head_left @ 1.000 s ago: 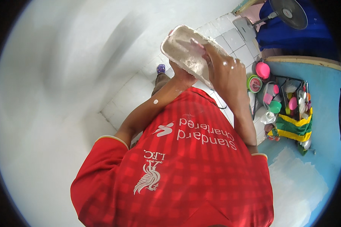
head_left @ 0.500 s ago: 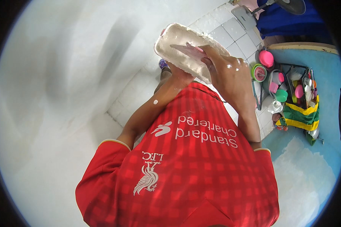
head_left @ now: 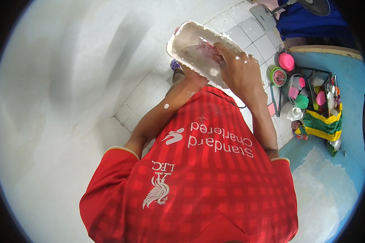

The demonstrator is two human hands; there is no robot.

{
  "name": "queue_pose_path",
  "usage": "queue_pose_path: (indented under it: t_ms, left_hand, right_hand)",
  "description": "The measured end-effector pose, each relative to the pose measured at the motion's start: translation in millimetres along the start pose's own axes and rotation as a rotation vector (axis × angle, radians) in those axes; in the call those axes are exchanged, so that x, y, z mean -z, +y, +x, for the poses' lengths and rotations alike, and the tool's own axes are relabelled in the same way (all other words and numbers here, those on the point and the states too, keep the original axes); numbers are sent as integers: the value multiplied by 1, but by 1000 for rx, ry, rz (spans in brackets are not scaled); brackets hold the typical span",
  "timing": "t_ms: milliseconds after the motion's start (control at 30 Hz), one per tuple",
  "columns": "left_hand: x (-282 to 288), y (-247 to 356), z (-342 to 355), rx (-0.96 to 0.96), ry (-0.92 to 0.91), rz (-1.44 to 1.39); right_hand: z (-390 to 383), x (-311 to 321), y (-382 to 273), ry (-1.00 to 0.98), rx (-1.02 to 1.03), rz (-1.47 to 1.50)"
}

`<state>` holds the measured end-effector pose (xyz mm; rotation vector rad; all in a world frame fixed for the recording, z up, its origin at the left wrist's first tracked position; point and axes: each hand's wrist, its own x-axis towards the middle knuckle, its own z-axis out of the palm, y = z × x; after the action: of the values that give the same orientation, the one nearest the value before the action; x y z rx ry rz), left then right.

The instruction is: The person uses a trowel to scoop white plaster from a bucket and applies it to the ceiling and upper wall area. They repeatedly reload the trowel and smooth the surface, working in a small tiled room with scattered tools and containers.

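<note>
My left hand (head_left: 195,77) grips a long, rounded tub (head_left: 175,58) from below and along its near side; most of its fingers are hidden. White paste coats the tub's inside and crusts its rim. In my right hand (head_left: 240,68) is a flat, pinkish, see-through scraper (head_left: 209,51), pinched between thumb and fingers. Its blade reaches into the tub, over the paste. White specks dot my right knuckles, and a white blob sits on my left forearm.
A broad white wall (head_left: 61,133) fills the left. White floor tiles (head_left: 251,30) carry white spatters. To the right, a dish rack (head_left: 314,75) with bowls and cups stands by a blue wall (head_left: 353,81), near a green-and-yellow bag (head_left: 322,125). A fan (head_left: 312,6) is at the top right.
The scraper has turned in the tub, its tip edge swinging away from me. My right hand has shifted slightly, and the tub has tilted a little.
</note>
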<state>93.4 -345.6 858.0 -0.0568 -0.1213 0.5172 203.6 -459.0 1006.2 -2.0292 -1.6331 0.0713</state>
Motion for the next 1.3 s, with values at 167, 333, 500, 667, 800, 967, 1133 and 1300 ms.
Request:
queue_pose_path:
  t_ms: [167,333,500,667,800,967,1133,1300]
  left_hand:
    - [-20,-9,-1,-13,-110,-17]
    - [-39,-12,-4,-75,18,188]
    - [-51,-32,-9,-132,151,242]
    - [-14,-14,-19,-58,-56,253]
    - [21,2,-28,8,19,265]
    - [10,0,-35,-119,99,637]
    - [-6,2,-40,-241,113,1100]
    - [-22,12,-51,-322,70,1521]
  right_hand:
    - [-1,3,-1,-26,-36,-55]
    - [-1,13,-8,15,-48,-136]
    - [-17,32,-5,59,-32,-192]
    - [-25,8,-14,39,20,-116]
    - [-32,2,-25,5,55,-83]
    - [-26,22,-43,27,-22,-41]
    - [-25,5,-41,21,118,-35]
    - [-29,10,-64,-32,-17,-71]
